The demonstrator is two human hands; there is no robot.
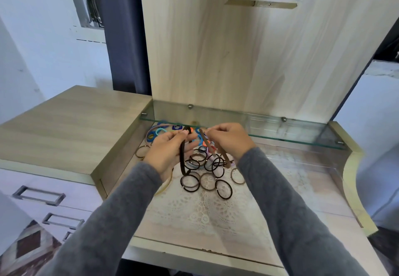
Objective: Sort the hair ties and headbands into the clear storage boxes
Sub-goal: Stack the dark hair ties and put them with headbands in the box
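My left hand (167, 150) pinches the top of a dark brown headband (183, 157) that hangs down over the pile. My right hand (226, 139) pinches a tan headband (207, 144) beside it. Below both hands lie several black and brown hair ties (223, 189) on a lace doily (205, 208). Coloured hair ties (160, 131) in blue, teal and orange lie further back under the glass shelf (259, 133). Clear storage boxes (302, 161) stand at the right under the shelf, hard to make out.
A raised wooden cabinet top (71, 128) borders the recess on the left, with drawers (38, 195) below it. A wooden back panel (237, 48) rises behind. The curved desk edge (354, 180) closes the right side. A gold ring tie (141, 151) lies by the left wall.
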